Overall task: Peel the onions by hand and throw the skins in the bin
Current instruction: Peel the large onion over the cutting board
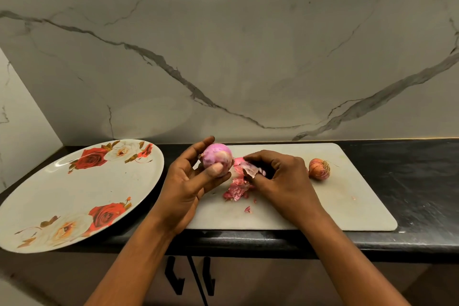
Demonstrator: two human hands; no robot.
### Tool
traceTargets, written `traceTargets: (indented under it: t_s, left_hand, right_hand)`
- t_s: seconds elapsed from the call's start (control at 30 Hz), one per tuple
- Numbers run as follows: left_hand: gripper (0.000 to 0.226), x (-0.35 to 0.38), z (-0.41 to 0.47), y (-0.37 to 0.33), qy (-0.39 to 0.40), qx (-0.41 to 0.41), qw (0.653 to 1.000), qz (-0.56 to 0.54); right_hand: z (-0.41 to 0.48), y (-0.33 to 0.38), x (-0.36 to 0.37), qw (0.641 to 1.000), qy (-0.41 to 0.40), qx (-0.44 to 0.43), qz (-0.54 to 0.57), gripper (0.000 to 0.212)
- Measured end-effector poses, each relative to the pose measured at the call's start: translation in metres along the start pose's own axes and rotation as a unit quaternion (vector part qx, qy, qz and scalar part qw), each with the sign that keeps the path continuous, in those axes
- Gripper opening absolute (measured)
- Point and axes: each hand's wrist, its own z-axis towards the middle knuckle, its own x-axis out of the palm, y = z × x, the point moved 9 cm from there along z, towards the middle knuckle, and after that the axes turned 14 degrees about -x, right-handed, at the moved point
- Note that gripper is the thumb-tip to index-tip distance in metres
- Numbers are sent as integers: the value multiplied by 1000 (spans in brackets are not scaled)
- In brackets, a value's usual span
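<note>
As it is being stripped, onion (217, 159): held just above the left end of the cutting board (347, 208); mostly bare, pink and glossy, with a paler patch on its right side.
Left hand (185, 182): grips the onion, thumb across the front and fingers curled behind it.
Right hand (280, 176): just beside the onion on its right, fingers curled, pinching a thin strip of skin (250, 169); whether the strip is attached to the bulb I cannot tell.
Handling: probably light, firm and round. The bared surface is likely slippery, so a cupped hold round the middle suits it. The skin looks papery and easily torn, so it is best taken by a loose edge.
Skin pile (236, 191): on the board under the right hand, with scraps nearer the front edge.
Second onion (319, 169): unpeeled, on the board beyond the right hand.
Plate (74, 194): flowered, on the table (422, 181) left of the board.
Bin: not in view.
</note>
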Motion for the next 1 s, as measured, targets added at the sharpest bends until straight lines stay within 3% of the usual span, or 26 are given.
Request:
traceTargets:
  t_s: [0.07,0.17,0.37,0.53,0.63,1.0]
  left_hand:
    - [70,0,-2,0,7,4,1000,23]
    - [72,3,-5,-3,19,22,998,52]
    - [67,9,-9,-8,13,63,993,101]
    - [64,13,-9,-8,-2,81,982,169]
    - [63,13,-9,-9,-12,89,977,196]
    - [57,8,-6,-3,21,81,980,180]
  right_hand:
    - [-1,-1,2,1000,8,20,15,45]
    - [-1,3,0,1000,6,20,15,52]
    - [-1,20,-13,998,-54,-27,2,34]
    - [0,19,1,998,14,19,51,53]
    - [0,15,9,995,49,44,79,50]
    - [-2,4,8,982,29,83,168,50]
